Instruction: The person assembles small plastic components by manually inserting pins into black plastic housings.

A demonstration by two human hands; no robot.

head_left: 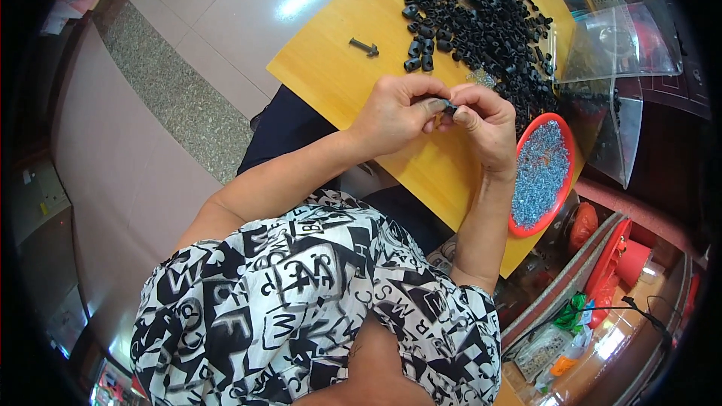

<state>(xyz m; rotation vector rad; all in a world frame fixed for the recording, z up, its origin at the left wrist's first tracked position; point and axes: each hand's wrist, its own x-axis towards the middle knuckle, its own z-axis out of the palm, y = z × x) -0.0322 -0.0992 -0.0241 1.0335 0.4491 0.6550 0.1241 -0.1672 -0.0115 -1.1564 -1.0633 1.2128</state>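
My left hand point(395, 114) and my right hand point(490, 126) meet over the yellow tabletop point(429, 180), fingertips pinched together. Between them is a small black plastic part point(450, 108), mostly covered by the fingers. Just beyond the hands spreads a large heap of black plastic fittings point(489, 22). A red oval dish point(569, 162) full of small silvery metal pieces, seemingly screws, stands right of my right hand. A little pile of similar shiny pieces point(481, 77) lies between the hands and the heap. Alone to the left rests a longer black part point(364, 47).
Clear plastic bins point(620, 41) stand along the table's right side. Below right, a shelf holds a red container point(634, 263), a green bag point(571, 311) and cables. The table's left edge drops to a tiled floor point(218, 22). My knees are under the near edge.
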